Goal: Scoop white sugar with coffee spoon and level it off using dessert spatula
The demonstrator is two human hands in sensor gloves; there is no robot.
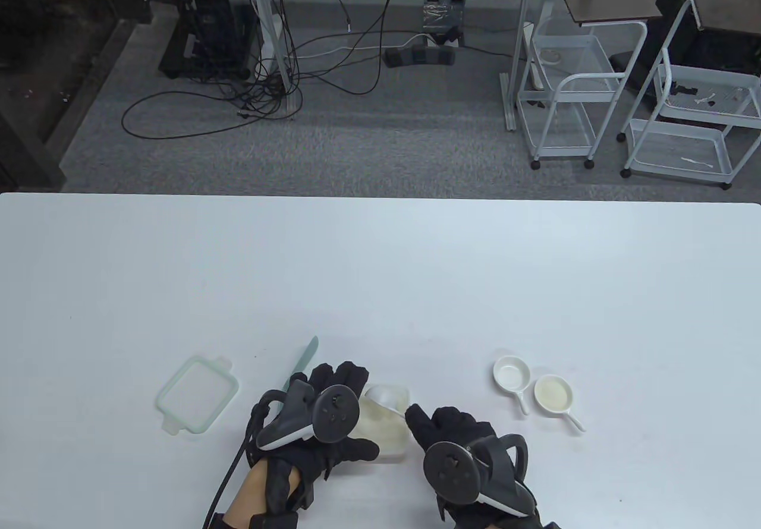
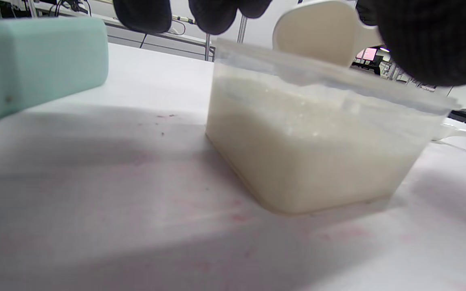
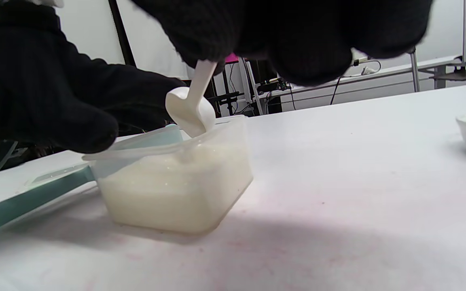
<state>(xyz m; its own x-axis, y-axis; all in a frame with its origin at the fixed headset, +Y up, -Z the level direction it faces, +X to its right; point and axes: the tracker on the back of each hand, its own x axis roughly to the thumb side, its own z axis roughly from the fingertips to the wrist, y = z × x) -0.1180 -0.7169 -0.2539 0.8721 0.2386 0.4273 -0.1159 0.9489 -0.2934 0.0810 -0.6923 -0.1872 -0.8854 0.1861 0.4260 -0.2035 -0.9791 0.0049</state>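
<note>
A clear plastic container (image 1: 389,437) of white sugar stands near the table's front edge; it also shows in the left wrist view (image 2: 306,153) and the right wrist view (image 3: 172,186). My right hand (image 1: 416,419) pinches the handle of a white coffee spoon (image 1: 383,397). The spoon bowl (image 3: 188,111) tilts down at the container's rim, just above the sugar. My left hand (image 1: 359,411) holds the container's left side, thumb in front and fingers behind. The mint-green dessert spatula (image 1: 304,359) lies beside the container, its handle (image 2: 34,64) under my left hand.
The container's mint-rimmed lid (image 1: 197,401) lies to the left. Two small white handled dishes (image 1: 510,372) (image 1: 553,392) sit to the right. The table's far edge drops to a floor with cables and carts.
</note>
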